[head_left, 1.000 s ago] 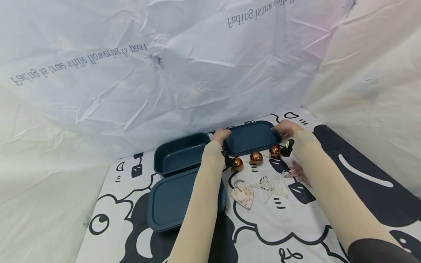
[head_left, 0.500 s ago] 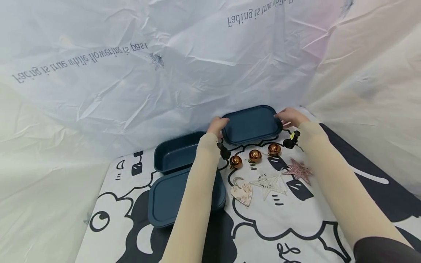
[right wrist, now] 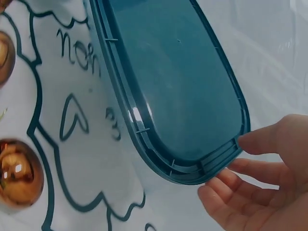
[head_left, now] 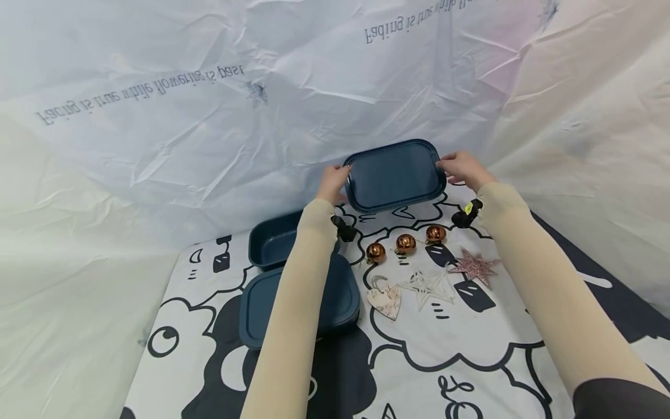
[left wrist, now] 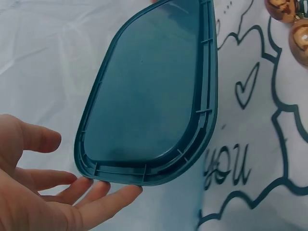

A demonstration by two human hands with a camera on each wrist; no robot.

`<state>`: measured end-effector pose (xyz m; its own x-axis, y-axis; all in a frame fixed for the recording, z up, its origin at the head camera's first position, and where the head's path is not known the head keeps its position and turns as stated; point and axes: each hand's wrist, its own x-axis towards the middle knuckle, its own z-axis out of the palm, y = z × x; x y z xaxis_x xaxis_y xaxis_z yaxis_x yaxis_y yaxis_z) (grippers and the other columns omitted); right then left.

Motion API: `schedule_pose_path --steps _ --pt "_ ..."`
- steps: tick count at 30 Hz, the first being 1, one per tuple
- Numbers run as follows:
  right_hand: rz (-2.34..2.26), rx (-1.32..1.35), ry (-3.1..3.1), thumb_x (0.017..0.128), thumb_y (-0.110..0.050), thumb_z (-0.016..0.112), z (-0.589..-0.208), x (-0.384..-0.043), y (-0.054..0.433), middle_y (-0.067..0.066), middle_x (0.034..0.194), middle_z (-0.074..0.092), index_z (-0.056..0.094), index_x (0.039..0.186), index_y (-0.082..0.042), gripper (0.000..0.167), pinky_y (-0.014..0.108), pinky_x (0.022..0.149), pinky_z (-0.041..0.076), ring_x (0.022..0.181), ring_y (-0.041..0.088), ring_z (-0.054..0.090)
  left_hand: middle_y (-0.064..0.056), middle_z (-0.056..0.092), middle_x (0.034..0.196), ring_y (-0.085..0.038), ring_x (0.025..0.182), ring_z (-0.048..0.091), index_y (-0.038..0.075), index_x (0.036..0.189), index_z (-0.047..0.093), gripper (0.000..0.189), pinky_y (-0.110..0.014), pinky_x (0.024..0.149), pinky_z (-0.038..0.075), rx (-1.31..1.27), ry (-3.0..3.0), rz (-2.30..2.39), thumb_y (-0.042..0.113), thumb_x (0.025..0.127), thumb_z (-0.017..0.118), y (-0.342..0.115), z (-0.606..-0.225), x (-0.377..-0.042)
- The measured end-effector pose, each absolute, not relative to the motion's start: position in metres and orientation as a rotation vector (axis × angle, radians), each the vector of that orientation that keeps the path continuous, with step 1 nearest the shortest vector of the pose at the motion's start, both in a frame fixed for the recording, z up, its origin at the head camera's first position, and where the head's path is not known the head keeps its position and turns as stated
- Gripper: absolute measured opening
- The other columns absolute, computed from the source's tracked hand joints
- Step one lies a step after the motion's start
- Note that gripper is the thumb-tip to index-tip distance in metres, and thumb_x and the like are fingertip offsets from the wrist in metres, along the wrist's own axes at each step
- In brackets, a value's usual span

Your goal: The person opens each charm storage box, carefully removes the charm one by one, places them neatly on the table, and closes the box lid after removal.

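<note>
A dark blue plastic lid (head_left: 395, 174) with rounded corners is held tilted above the back of the table, its grooved underside toward me. My left hand (head_left: 333, 183) holds its left end. In the left wrist view, the fingertips (left wrist: 130, 190) touch the lower rim, while the thumb stands away from it. My right hand (head_left: 466, 169) pinches the other end, with the thumb (right wrist: 262, 139) on the rim and fingers beneath. Three shiny copper baubles (head_left: 405, 244) lie in a row in front of the lid.
A blue open box (head_left: 274, 241) stands left, with a blue lidded box (head_left: 262, 305) in front of it. A heart ornament (head_left: 385, 301), a white star (head_left: 426, 289) and a pink glittery star (head_left: 473, 267) lie right of the boxes. White sheeting (head_left: 209, 145) hangs behind.
Both hands have raised the lid from the table at the back and tipped its far edge up. The baubles and ornaments have stayed in place.
</note>
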<state>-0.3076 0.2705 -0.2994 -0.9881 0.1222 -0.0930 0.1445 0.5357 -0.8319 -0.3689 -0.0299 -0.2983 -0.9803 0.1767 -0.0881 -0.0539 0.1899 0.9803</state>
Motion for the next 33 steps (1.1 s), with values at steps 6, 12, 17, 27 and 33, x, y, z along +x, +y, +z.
schedule_pose_path --steps 6,12,17,27,33 --pt "-1.563 0.202 2.804 0.108 -0.028 0.041 -0.284 -0.310 0.248 0.031 0.150 0.041 0.035 0.153 0.006 0.057 0.050 0.106 0.045 0.133 0.045 0.046 -0.010 0.034 0.160 -0.029 0.146 0.033 0.009 0.156 0.037 0.053 -0.057 0.102 0.047 0.100 2.298 1.953 0.027 0.107 0.049 -0.055 -0.278 -0.374" --pt "-1.621 0.183 2.853 0.108 -0.029 0.043 -0.276 -0.319 0.221 0.027 0.144 0.050 0.044 0.150 0.003 0.052 0.042 0.101 0.051 0.124 0.040 0.056 -0.010 0.043 0.152 -0.028 0.137 0.044 0.013 0.149 0.047 0.045 -0.055 0.097 0.050 0.045 2.357 2.082 0.029 0.108 0.047 -0.083 -0.263 -0.376" --pt "-1.714 0.179 2.844 0.108 -0.035 0.043 -0.273 -0.327 0.203 0.024 0.138 0.054 0.048 0.149 -0.001 0.053 0.034 0.096 0.054 0.114 0.030 0.062 -0.006 0.048 0.146 -0.025 0.121 0.054 0.019 0.144 0.053 0.040 -0.052 0.091 0.054 0.015 2.350 2.208 0.035 0.107 0.049 -0.107 -0.252 -0.374" --pt "-2.138 0.142 2.637 0.106 -0.036 0.049 -0.265 -0.335 0.170 0.016 0.116 0.060 0.058 0.135 0.002 0.049 0.022 0.081 0.057 0.087 0.014 0.070 -0.003 0.058 0.106 -0.018 0.089 0.056 0.015 0.112 0.066 0.021 -0.047 0.075 0.053 0.139 2.248 2.524 0.032 0.101 0.064 -0.149 -0.241 -0.367" --pt "-2.243 0.075 2.535 0.105 -0.039 0.052 -0.253 -0.332 0.152 0.007 0.109 0.062 0.061 0.131 0.000 0.048 0.023 0.085 0.057 0.096 0.017 0.069 -0.004 0.059 0.108 -0.019 0.092 0.058 0.014 0.108 0.070 0.018 -0.048 0.080 0.053 0.213 2.187 2.656 0.029 0.098 0.068 -0.172 -0.227 -0.357"
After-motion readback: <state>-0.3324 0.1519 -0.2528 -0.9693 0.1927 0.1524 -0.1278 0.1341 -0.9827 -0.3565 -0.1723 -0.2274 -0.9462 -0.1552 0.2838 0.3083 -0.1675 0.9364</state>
